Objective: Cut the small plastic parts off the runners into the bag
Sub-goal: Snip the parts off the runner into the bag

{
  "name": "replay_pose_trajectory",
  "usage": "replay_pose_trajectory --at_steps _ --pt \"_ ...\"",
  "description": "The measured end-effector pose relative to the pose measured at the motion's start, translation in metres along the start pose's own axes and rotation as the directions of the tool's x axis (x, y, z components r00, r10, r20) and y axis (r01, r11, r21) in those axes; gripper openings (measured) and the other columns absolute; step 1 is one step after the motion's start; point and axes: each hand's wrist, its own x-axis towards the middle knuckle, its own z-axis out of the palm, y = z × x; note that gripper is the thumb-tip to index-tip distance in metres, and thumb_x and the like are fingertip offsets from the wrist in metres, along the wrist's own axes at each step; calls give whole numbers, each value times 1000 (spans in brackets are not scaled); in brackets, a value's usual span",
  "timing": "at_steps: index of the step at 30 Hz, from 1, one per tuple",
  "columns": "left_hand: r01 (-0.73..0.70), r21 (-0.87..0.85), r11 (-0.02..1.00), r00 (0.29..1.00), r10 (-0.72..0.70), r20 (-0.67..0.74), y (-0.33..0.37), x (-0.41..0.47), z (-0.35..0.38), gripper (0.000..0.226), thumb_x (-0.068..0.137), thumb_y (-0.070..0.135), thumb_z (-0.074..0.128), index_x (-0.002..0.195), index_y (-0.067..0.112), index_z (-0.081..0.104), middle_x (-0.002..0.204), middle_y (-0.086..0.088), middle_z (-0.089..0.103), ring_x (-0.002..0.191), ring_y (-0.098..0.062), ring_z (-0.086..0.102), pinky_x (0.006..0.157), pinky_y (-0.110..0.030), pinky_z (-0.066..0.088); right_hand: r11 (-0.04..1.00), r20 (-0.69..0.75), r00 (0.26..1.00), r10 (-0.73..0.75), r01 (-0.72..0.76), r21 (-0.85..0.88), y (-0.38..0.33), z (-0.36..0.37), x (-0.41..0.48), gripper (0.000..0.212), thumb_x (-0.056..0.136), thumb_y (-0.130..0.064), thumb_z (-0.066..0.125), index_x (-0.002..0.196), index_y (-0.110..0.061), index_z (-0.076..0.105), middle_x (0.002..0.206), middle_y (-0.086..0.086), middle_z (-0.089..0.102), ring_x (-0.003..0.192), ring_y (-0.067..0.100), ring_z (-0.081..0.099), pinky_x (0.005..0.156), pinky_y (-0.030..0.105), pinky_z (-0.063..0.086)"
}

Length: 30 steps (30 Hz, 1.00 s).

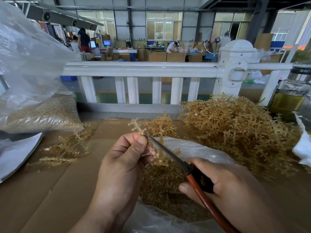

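Head view, watched from my remote desk: the left hand [124,165] at centre pinches one runner [138,128] between thumb and fingers, its free end pointing to 12 o'clock. The right hand [223,187], at 4 o'clock, has its fingers curled round the red handles of the scissors [170,153], whose blade tip touches the runner just beside the left thumb.

Directly beneath them the bag [198,148] lies open with a heap of small parts [159,180] inside. I judge the job partly done: that heap is sizeable, and a second bag [42,113] at 10 o'clock looks filled with the same parts.

Loose runners [67,148] lie on the cardboard [80,190] at 9 o'clock; whether they are stripped I cannot tell. Much is left: a big pile of runners [235,130] at 2 o'clock and a smaller clump [159,126] at 12 o'clock.
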Motion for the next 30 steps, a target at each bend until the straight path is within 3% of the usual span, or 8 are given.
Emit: replay_pose_trajectory --at_steps 5,8,13,24,30 --pt "9 3 1000 1000 -9 -16 1 -1 0 15 80 29 69 80 15 65 81 -12 57 72 -19 53 77 -38 44 998 19 1000 11 -12 61 -2 2 1 63 64 -90 36 112 -50 47 96 -36 57 90 -13 55 72 11 44" --pt "-6 9 1000 1000 6 -11 0 0 0 7 83 25 66 79 20 66 81 -10 58 75 -21 54 80 -43 44 993 38 999 5 -9 121 -4 3 1 56 64 -89 39 106 -54 45 95 -39 55 85 -10 57 66 14 44" --pt "-50 11 999 999 50 10 -3 1 -2 3 84 22 66 83 20 67 81 -9 60 74 -20 55 77 -36 47 989 52 999 6 -14 146 -4 2 1 38 66 -90 42 100 -76 33 93 -47 52 85 -16 55 66 9 42" --pt "-72 -16 997 997 72 0 -4 0 1 7 87 18 64 82 23 66 82 -6 58 74 -20 54 73 -36 45 980 83 997 0 -17 197 -1 1 2 59 58 -97 35 109 -68 37 98 -45 55 89 -19 56 70 5 43" --pt "-71 -41 997 997 72 6 -3 0 1 6 85 17 64 83 21 67 80 -6 59 73 -20 54 74 -35 46 979 102 995 -3 -17 201 1 -1 2 59 58 -99 34 108 -67 38 98 -42 58 88 -16 59 66 12 45"
